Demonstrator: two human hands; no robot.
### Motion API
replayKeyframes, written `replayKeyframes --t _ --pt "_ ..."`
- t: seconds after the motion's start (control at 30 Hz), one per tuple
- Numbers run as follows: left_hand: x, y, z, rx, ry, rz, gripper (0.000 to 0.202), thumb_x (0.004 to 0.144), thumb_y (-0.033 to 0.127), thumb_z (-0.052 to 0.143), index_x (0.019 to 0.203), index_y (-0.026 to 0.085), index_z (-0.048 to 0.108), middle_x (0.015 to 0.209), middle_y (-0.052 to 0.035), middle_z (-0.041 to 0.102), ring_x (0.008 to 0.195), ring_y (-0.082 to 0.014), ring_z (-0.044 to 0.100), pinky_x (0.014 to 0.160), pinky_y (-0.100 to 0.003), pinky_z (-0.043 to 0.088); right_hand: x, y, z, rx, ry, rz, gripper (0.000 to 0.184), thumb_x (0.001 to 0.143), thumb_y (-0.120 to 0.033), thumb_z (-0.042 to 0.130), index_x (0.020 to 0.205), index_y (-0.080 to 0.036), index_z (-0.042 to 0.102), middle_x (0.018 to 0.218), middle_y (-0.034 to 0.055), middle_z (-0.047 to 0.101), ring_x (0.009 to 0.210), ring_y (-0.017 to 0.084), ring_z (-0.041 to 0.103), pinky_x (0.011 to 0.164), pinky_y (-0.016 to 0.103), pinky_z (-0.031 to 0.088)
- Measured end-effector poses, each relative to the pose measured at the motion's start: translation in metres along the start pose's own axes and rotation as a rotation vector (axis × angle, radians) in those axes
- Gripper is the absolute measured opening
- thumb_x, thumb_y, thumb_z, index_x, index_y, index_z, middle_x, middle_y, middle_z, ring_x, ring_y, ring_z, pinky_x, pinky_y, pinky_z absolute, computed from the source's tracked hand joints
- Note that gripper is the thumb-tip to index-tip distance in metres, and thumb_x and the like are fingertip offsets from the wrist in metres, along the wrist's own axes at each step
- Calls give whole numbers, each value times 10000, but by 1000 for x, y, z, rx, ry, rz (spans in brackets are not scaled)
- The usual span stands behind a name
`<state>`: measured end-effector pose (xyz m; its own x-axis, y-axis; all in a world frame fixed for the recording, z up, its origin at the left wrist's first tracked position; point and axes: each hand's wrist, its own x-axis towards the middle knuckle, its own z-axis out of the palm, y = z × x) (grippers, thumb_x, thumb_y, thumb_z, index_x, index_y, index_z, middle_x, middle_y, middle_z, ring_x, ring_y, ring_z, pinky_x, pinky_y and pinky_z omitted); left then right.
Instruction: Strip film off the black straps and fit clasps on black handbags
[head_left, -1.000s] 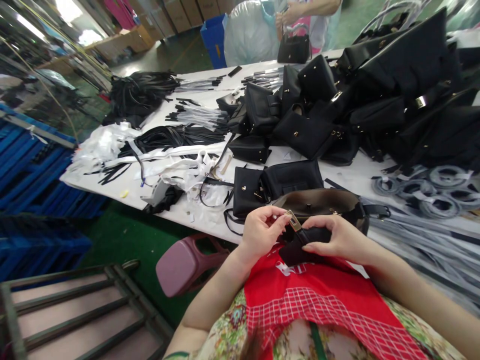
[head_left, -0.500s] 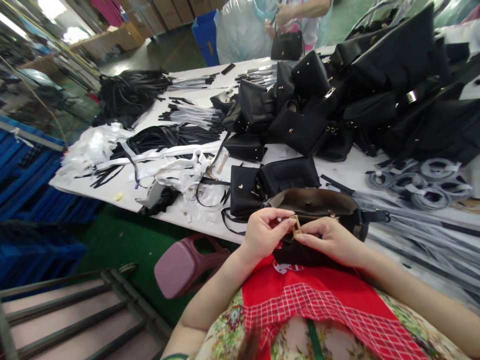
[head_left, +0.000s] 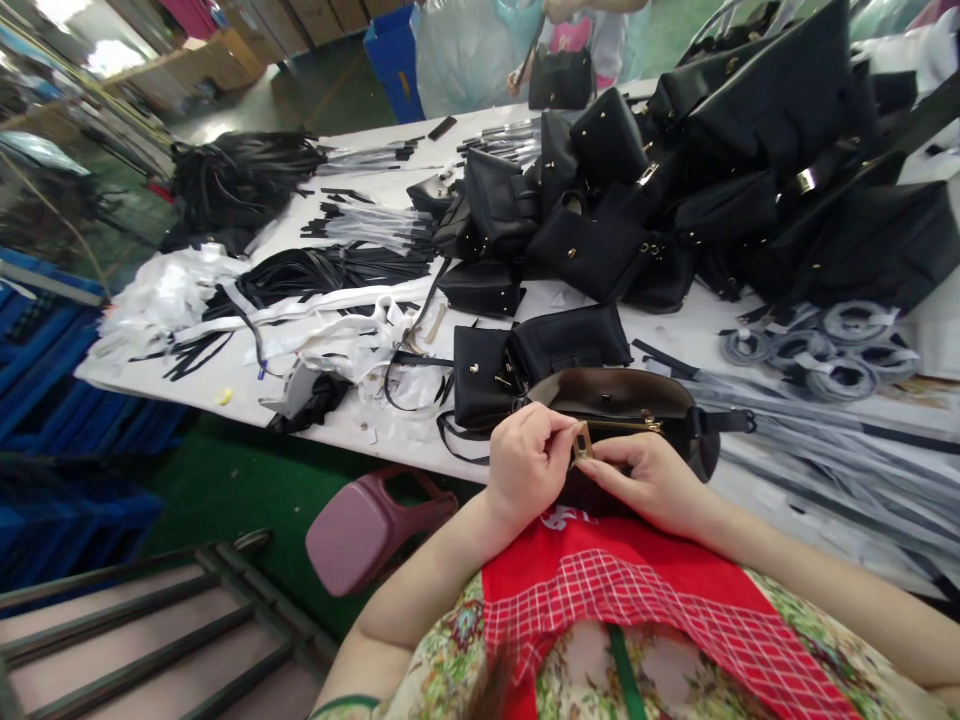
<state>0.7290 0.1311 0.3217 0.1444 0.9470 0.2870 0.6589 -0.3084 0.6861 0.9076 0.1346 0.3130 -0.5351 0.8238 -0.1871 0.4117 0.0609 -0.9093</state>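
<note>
On the white table (head_left: 409, 437), we locate the open bag (head_left: 622, 390), brown lining exposed. Before its opening, our left hand (head_left: 529, 462) and right hand (head_left: 652, 485) are closed in thumb-and-finger pinches on the gold metal frame (head_left: 584, 438), positioned between them.

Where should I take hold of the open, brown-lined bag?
I'd pinch the middle of the far rim from above: the bag gapes upward, and that edge arcs up uncovered. The near side looks harder, with the left hand and right hand in front.
</note>
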Motion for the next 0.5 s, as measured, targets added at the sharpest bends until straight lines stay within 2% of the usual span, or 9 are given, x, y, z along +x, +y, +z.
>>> replayKeyframes --t 0.17,0.23,0.3,0.4,0.5 --pt "-5 -4 4 298 -27 210 208 953 221 466 843 189 640 740 -57 662 726 -173 601 690 -293 437 0 0 2 50 30 39 437 917 -467 486 631 -158 605 568 -13 481 555 111 401 526 246 297" --pt "-5 -4 4 335 -76 230 225 961 230 445 855 193 640 748 -57 654 738 -176 600 683 -294 429 2 3 2 78 40 65 454 912 -489 485 632 -157 619 573 -10 492 561 117 407 525 248 301" --pt "-4 -3 3 280 -166 191 225 962 248 447 843 187 628 769 -58 652 749 -179 602 683 -294 436 3 6 2 120 42 92 474 901 -517 491 621 -156 618 575 -9 504 565 121 411 524 248 307" --pt "0 -5 -5 49 -331 119 191 942 267 498 808 186 608 792 -44 659 745 -168 606 697 -285 457 6 13 2 201 8 120 486 870 -559 520 614 -154 605 567 -14 486 561 114 394 510 242 294" --pt "4 -12 -16 -159 -400 17 178 922 266 535 776 188 600 777 -27 661 731 -150 604 698 -269 460 7 17 1 259 0 135 502 844 -579 544 567 -160 532 538 -28 409 539 98 337 482 239 248"
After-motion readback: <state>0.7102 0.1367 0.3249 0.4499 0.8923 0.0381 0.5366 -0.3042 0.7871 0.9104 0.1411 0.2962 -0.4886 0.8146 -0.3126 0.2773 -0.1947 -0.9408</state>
